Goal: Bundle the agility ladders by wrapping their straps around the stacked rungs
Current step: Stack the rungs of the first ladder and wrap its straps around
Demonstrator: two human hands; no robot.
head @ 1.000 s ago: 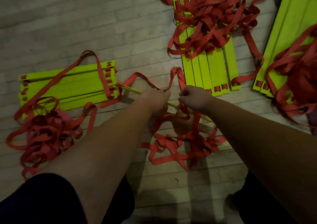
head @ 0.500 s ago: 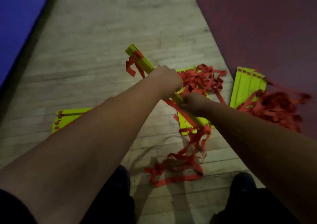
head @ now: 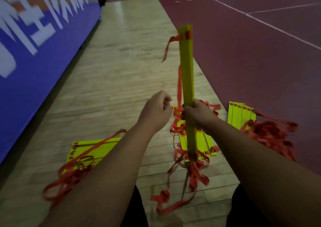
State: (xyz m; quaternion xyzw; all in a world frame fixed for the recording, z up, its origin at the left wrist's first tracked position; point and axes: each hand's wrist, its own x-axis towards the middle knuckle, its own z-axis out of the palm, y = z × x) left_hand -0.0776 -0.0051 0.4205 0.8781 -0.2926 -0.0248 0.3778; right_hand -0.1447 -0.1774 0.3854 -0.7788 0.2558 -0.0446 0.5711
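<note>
The right grip (head: 198,113), a bare hand, is closed around the stacked rungs (head: 187,70) a little below their middle and holds them upright in the air, top end tilted slightly away. The left grip (head: 156,110) sits just beside the stack on its left, not touching it, fingers curled in. Whether it pinches a strap cannot be told.

Loose red straps (head: 194,173) hang in loops from the stack's lower end down to the floor (head: 121,70), and one short strap end (head: 169,44) dangles off the top left edge.

Three more ladders lie flat on the boards. One lies to the left (head: 97,145) with its straps spilled toward the person. One lies directly behind the held stack (head: 205,140). One lies to the right (head: 241,115), its strap heap (head: 271,134) crossing the floor's edge.

The wooden strip is bounded by a blue banner wall (head: 34,61) on the left and a red court surface (head: 243,61) on the right. Between those edges the boards run on ahead beyond the hands.
</note>
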